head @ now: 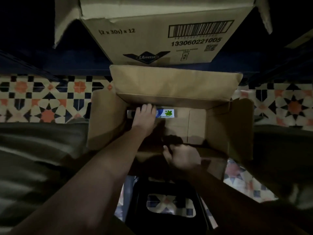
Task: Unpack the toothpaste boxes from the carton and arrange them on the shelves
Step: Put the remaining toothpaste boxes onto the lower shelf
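fingers [146, 108] of the left hand [144, 118] curl over the top of the one toothpaste box [166, 113] that shows in the carton [218, 126], lying on its side along the far wall at the bottom; the hand covers its left half and seems to be closing on it, though how firmly it grips is hard to tell in the dim light. right hand [182, 156] holds the near rim of the carton, fingers bent over the edge and thumb inside, steadying it. apart from that single box the carton's floor looks bare brown card, so the unpacking seems nearly finished, with this the last box or close to it. left to do, as i judge it: lift the box out and set it on a shelf. no shelf with arranged boxes is in view, so how the arranging stands cannot be told. another larger carton [160, 34] with a barcode sits just beyond, on a dark ledge above the patterned tile floor [42, 99].
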